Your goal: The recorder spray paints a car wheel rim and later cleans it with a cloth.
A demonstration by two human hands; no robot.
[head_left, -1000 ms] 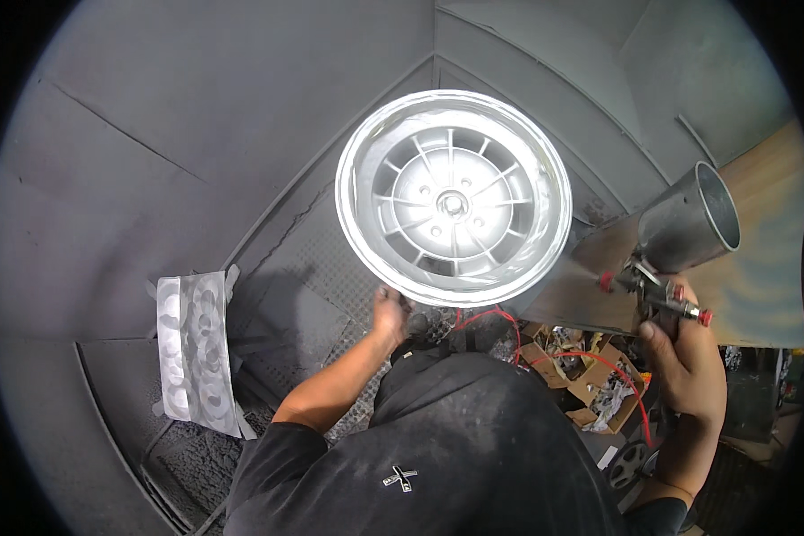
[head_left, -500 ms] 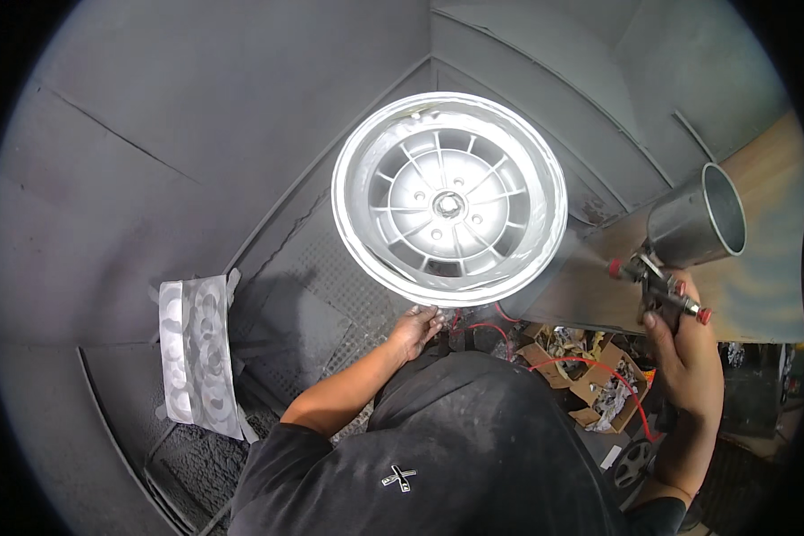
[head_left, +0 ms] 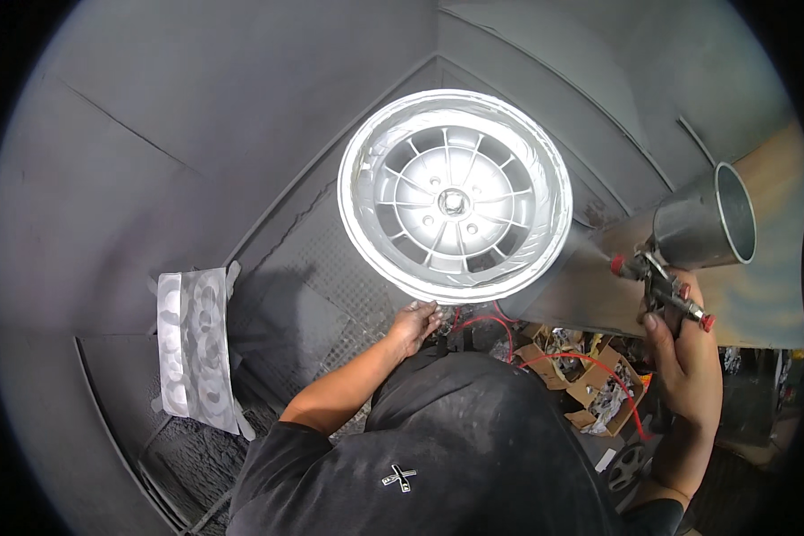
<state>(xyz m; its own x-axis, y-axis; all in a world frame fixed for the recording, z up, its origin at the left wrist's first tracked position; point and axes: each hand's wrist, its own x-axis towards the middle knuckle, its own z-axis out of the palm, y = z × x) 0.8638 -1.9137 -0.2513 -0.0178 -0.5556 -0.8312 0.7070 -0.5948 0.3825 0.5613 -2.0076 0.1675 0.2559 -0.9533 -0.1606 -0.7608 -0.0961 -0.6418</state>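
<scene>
A silver wheel rim (head_left: 454, 170) faces up in the middle of the view, with spokes and a bright hub. At its near edge is my left hand (head_left: 413, 328), fingers curled together just under the lip; what they hold, if anything, is hidden. My right hand (head_left: 683, 348) is wrapped round the grip of a spray gun (head_left: 657, 281) to the right of the rim. The gun carries a large metal cup (head_left: 699, 223) and has red knobs. Its nozzle points left toward the rim, and a faint mist shows in front of it.
A light rectangular panel with swirl marks (head_left: 195, 348) stands at the left. Grey walls (head_left: 241, 107) enclose the far side. A red hose (head_left: 590, 360) runs past open cardboard boxes (head_left: 590, 384) at the lower right. A wooden board (head_left: 750, 304) lies behind the gun.
The wheel rim has turned, its spokes and bolt holes now at different angles. The spray gun stays almost in place in my right hand. My left hand remains by the near edge.
</scene>
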